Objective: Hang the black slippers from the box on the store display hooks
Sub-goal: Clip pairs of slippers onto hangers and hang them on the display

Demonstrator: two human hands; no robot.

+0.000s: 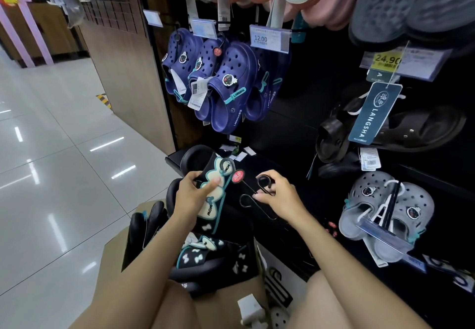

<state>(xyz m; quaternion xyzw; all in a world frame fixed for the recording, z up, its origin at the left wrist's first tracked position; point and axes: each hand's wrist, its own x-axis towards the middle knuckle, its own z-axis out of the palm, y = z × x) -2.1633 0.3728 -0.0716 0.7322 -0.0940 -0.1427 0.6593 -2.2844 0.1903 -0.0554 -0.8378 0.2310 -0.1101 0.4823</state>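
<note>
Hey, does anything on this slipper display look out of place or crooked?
Yes, a few paper tags lie loose on the black shelf under the navy clogs, not attached to any shoe. The price strip across the grey clogs also hangs tilted.

Black slippers (213, 200) carry cream bows edged in teal. Navy clogs (226, 87) at upper centre have teal straps; grey clogs (385, 213) hang at right. The box (115, 249) is brown cardboard.
</note>
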